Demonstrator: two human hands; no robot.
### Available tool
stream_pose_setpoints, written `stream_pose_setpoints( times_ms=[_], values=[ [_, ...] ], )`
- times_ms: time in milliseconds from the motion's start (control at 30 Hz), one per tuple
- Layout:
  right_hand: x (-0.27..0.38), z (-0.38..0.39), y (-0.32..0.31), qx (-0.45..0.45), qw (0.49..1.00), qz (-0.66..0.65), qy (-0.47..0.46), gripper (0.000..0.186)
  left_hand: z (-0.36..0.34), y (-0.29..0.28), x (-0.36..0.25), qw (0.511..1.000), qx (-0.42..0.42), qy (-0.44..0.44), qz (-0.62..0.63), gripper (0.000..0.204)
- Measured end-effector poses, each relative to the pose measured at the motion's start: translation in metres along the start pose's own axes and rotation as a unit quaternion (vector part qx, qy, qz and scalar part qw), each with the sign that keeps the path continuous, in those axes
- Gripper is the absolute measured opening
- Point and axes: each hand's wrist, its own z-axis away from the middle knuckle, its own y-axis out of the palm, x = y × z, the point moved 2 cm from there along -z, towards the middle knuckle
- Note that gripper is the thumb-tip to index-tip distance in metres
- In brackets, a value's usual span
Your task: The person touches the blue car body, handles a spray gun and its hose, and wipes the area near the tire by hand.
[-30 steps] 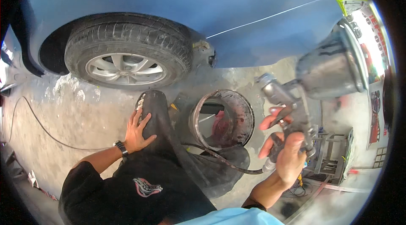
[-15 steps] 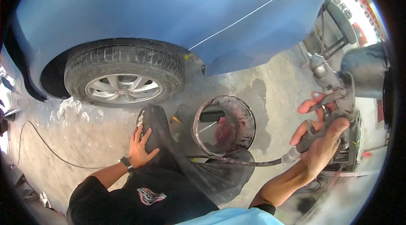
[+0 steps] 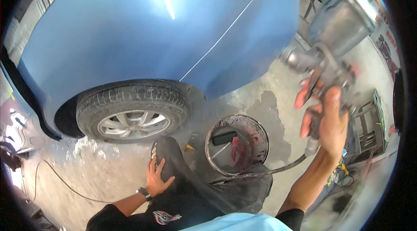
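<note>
My right hand (image 3: 332, 124) is wrapped round the handle of a metal spray gun (image 3: 312, 64), its nozzle facing left toward the car's blue body. A grey paint cup (image 3: 341, 18) sits on top of the gun, and a dark air hose (image 3: 278, 171) runs from the handle's base across my lap. My left hand (image 3: 157, 179) lies on my knee with its fingers spread, holding nothing; a watch (image 3: 143, 194) is on that wrist. The blue car panel (image 3: 143, 44) fills the view's upper part, with a light seam slanting across it.
Below the panel is the car's wheel (image 3: 134, 122) with silver spokes. A stained bucket (image 3: 266, 144) holding a dark block and a reddish cloth stands between my knees and the car. A thin cable (image 3: 61, 182) curves over the floor at left. A metal rack (image 3: 369, 122) stands at right.
My right hand has raised the spray gun, bringing it closer to the car panel. My view has tilted upward, showing more of the panel. My left hand stays on my knee.
</note>
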Motion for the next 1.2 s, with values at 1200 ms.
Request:
stream_pose_setpoints(
  times_ms=[1200],
  values=[
    [0.022,-0.077,-0.035,-0.073,0.994,-0.062,-0.061,0.069,0.017,0.006,0.003,1.000,-0.005,-0.016,0.002,0.092]
  ],
)
